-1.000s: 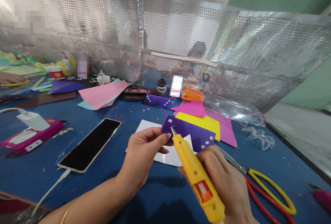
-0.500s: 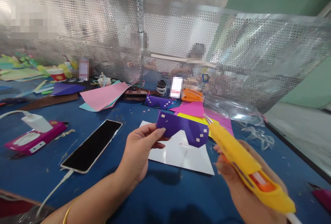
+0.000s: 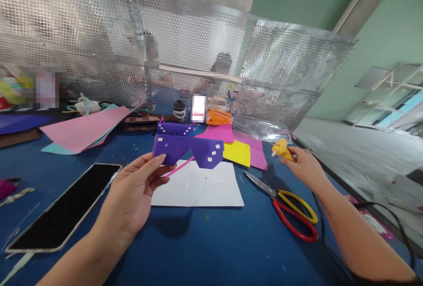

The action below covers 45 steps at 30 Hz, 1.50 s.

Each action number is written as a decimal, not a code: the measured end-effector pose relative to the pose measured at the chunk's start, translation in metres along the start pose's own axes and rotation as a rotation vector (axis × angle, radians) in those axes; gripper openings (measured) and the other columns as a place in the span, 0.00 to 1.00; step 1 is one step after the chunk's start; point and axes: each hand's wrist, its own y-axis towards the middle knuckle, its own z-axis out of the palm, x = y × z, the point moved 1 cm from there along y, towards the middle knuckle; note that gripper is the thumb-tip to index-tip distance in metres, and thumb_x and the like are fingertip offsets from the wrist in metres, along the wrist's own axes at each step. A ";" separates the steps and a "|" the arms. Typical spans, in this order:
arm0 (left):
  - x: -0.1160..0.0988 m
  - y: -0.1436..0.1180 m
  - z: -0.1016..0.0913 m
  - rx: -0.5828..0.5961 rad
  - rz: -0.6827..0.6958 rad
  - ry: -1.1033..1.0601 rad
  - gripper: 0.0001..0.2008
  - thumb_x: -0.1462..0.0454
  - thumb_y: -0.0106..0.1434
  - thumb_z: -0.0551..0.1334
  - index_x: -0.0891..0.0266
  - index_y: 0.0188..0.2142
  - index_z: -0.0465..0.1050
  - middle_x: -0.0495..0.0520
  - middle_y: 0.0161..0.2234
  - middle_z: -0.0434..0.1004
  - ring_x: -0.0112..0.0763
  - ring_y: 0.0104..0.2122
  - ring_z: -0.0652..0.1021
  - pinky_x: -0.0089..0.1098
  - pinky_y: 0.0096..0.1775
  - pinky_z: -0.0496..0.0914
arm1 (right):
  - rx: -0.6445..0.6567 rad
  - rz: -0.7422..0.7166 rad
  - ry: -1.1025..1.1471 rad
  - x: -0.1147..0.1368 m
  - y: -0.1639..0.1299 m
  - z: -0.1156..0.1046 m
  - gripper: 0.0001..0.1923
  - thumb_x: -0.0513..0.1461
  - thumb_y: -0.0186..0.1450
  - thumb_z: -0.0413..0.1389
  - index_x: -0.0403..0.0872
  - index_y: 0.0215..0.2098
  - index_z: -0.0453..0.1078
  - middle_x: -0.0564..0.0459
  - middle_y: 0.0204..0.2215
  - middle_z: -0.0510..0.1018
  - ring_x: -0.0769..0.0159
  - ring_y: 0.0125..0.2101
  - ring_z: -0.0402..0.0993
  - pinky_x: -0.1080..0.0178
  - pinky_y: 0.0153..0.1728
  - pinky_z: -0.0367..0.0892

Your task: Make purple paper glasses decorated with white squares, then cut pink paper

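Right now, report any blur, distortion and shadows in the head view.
Head view: wide-angle bending bows the perforated screen; patches behind it are pixelated; soft shadows lie on the blue table under the left hand; the purple paper glasses look sharp.

Purple glasses [image 3: 188, 150]: matt folded paper. Glue gun [image 3: 282, 150]: smooth yellow plastic. Scissors [image 3: 284, 202]: bright metal blades, glossy plastic handles. Phone [image 3: 64, 209]: glossy glass face. Surface [image 3: 205, 246]: matt blue, scuffed. Screen [image 3: 82, 35]: perforated metal.
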 end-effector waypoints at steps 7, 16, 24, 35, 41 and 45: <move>0.002 0.004 0.000 -0.021 -0.006 0.014 0.09 0.67 0.42 0.75 0.60 0.25 0.79 0.47 0.24 0.81 0.30 0.26 0.82 0.21 0.24 0.72 | -0.044 -0.065 -0.230 -0.057 0.027 0.011 0.17 0.45 0.69 0.55 0.47 0.53 0.68 0.48 0.52 0.73 0.59 0.48 0.73 0.53 0.47 0.72; 0.007 0.003 0.001 0.013 -0.002 0.028 0.11 0.65 0.43 0.77 0.60 0.26 0.79 0.47 0.25 0.80 0.30 0.26 0.82 0.22 0.25 0.73 | -0.145 -0.132 -0.284 -0.059 0.022 0.014 0.14 0.44 0.69 0.55 0.48 0.51 0.70 0.47 0.50 0.74 0.61 0.45 0.74 0.54 0.45 0.72; 0.003 0.002 0.001 -0.027 0.063 -0.024 0.08 0.67 0.45 0.75 0.59 0.25 0.78 0.46 0.25 0.80 0.30 0.27 0.82 0.21 0.23 0.72 | -0.106 -0.439 -0.003 0.060 -0.036 -0.004 0.18 0.48 0.68 0.50 0.48 0.39 0.78 0.51 0.34 0.81 0.63 0.33 0.78 0.62 0.34 0.69; 0.002 0.001 -0.001 -0.026 0.057 -0.054 0.08 0.68 0.46 0.74 0.60 0.26 0.78 0.45 0.23 0.80 0.29 0.26 0.82 0.21 0.24 0.70 | 0.243 -0.646 0.009 0.152 -0.078 0.098 0.08 0.36 0.65 0.56 0.48 0.34 0.79 0.52 0.33 0.81 0.65 0.33 0.78 0.65 0.32 0.67; 0.001 -0.001 0.000 0.030 0.030 -0.039 0.06 0.66 0.48 0.74 0.59 0.27 0.79 0.46 0.25 0.82 0.28 0.27 0.82 0.20 0.25 0.71 | 0.226 -0.661 -0.040 0.152 -0.078 0.106 0.11 0.38 0.67 0.53 0.47 0.34 0.78 0.50 0.34 0.80 0.62 0.35 0.76 0.63 0.34 0.64; 0.001 -0.002 0.000 0.032 0.023 -0.050 0.06 0.66 0.48 0.74 0.59 0.26 0.79 0.46 0.24 0.82 0.27 0.26 0.82 0.20 0.24 0.71 | 0.219 -0.647 -0.013 0.150 -0.081 0.109 0.13 0.38 0.68 0.51 0.46 0.33 0.77 0.48 0.33 0.80 0.60 0.36 0.75 0.62 0.34 0.64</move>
